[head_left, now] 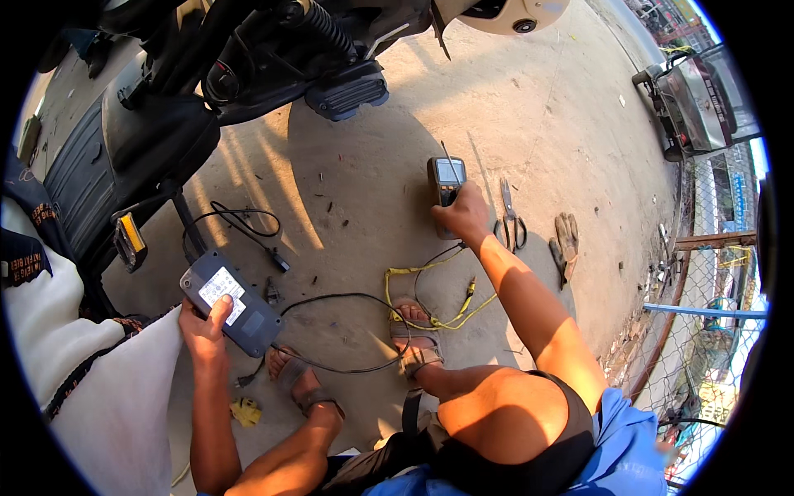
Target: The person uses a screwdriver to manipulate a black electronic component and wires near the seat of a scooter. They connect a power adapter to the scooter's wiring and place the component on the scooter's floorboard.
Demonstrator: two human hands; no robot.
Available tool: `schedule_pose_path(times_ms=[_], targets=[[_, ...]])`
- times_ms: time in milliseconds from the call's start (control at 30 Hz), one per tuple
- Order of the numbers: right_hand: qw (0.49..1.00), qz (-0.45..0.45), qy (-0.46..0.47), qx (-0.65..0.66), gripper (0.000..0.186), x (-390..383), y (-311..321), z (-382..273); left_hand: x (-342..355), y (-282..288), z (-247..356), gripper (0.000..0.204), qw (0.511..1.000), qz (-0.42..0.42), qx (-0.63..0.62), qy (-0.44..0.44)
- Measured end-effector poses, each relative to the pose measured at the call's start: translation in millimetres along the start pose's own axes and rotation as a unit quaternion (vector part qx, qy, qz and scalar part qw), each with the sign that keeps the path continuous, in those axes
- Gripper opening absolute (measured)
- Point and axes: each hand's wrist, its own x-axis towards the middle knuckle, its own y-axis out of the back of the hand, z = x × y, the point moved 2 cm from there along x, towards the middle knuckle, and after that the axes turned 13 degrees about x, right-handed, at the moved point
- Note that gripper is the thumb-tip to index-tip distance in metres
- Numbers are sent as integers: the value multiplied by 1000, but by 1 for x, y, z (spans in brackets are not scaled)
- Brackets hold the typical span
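left hand [207,331]: closed on the dark box [244,310], thumb pressed flat over the label face, fingers mostly hidden behind. box sits tilted at the person's left; cannot tell whether it touches the ground. white label [221,291] on it: dense fine print plus small symbols, too small to read.

right hand [465,211]: fingers curled over the lower part of the meter [449,171], thumb to the left. thin rod [447,154] runs up from the hand across the meter's screen; cannot tell whether the fingers pinch rod, meter or both. meter lies on the ground ahead of the person; screen pale, reading not legible, button markings too small.

ground, near the meter: scissors [506,198] just right, blades up; glove [568,240] farther right. yellow cord [453,324] loops below, by the right foot. black cable [356,369] curves between box and feet. plug [279,261] lies above the box.

other writing: orange lettering on black cloth [21,248] at far left; pale lettering on the rear of the vehicle [691,103], upper right. motorbike [161,153] stands upper left.
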Motion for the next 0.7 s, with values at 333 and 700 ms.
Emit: schedule_pose_path(times_ms=[333,700], targets=[[993,7,-9,-115,57,-208,180,217,-13,13,17,36,998,-14,32,-47],[866,213,-362,-271,56,-446,366,437,2,13,14,38,997,-51,45,-41]])
